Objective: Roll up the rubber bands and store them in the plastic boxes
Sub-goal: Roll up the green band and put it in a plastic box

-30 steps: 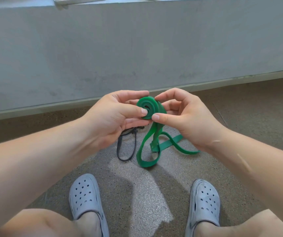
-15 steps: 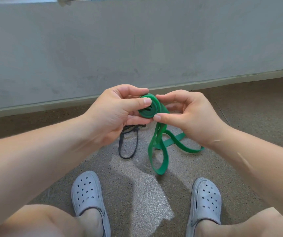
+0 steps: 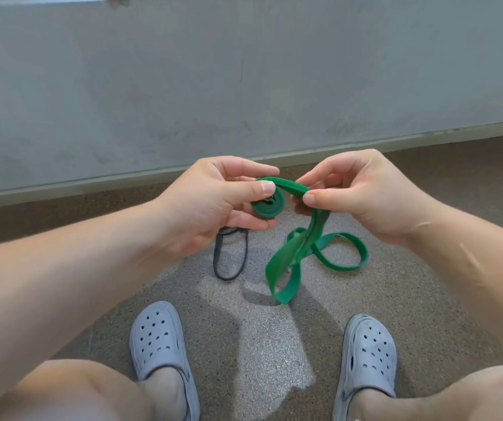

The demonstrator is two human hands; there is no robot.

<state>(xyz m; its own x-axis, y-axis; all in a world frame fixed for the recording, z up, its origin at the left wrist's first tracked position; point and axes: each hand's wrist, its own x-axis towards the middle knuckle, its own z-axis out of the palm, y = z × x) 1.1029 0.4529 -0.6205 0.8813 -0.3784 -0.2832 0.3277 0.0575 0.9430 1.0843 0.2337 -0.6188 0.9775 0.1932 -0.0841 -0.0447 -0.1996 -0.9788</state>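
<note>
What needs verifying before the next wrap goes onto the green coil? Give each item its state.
1. Coil secured: left hand pinches the coil between thumb and fingers: ok.
2. Feed gripped: right hand pinches the green band right beside the coil: ok.
3. Loose tail flat and untwisted: it crosses over itself below the hands: not ok.
4. Tail apart from the black band on the floor: ok.
5. Plastic box at hand: none in view: cannot tell.
</note>
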